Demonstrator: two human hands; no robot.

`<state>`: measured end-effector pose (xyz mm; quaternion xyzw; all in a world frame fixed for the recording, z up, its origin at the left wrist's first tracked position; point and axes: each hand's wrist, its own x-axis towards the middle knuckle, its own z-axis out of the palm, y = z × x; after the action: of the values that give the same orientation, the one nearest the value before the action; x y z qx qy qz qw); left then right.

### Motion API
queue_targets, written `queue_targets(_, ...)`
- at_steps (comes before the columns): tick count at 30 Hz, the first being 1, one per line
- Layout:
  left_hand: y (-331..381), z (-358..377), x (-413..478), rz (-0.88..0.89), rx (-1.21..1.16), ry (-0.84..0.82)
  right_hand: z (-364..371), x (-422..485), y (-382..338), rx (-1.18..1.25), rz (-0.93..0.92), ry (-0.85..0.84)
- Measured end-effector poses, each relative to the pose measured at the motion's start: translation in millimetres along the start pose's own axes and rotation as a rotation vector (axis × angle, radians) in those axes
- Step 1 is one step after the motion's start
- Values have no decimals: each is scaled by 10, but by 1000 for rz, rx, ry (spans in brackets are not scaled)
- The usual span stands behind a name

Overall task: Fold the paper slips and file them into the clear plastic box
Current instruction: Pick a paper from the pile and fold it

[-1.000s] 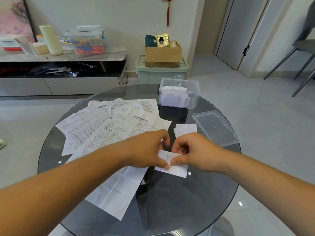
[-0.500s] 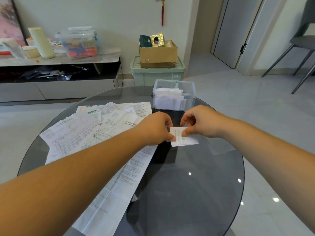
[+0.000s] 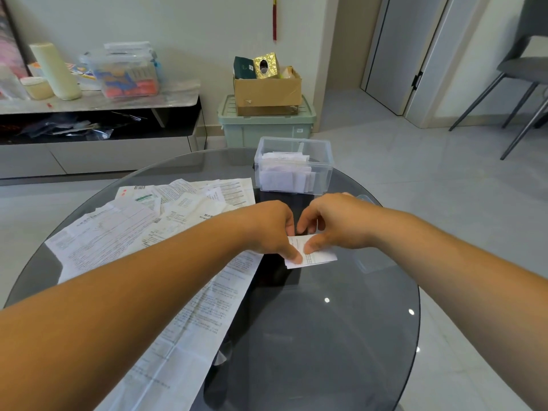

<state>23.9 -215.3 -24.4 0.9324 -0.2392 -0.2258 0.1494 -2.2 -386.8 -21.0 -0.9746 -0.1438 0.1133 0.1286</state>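
A small white folded paper slip (image 3: 318,256) lies on the dark glass round table (image 3: 311,336), near its middle. My left hand (image 3: 272,229) pinches the slip's left edge with thumb and fingers. My right hand (image 3: 335,223) pinches its top from the right, thumb on the paper. Behind the hands stands the clear plastic box (image 3: 295,166), open on top, holding several folded slips upright. A spread of unfolded printed paper slips (image 3: 142,226) covers the table's left half, running under my left forearm.
The box's clear lid (image 3: 363,199) lies on the table, mostly hidden behind my right wrist. Beyond the table stand a green storage bin (image 3: 267,126) with a cardboard box (image 3: 267,90) on top, a low cabinet (image 3: 98,137) at left, and a grey chair (image 3: 522,84) at right.
Both hands carried the slip away from me toward the box between the earliest frame and half a second ago. Since then they hold it in about the same place, with my right thumb now on its face.
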Motion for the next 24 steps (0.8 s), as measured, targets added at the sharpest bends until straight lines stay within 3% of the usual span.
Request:
queue_targets(11,76,2,-53,44,38,24,-5,-28,-113,17,-2,-111)
queue_targets(15,24,14,-87,88,-16,35,-21,-55,-85,140,-5,-111)
queue_targets(20,-93,-137,-104,181,-170,159,-205,-72,-8,436,6,-7)
queue_targets(24,-115,-367,4,243,-233,306,-384,35,31,473,16,103)
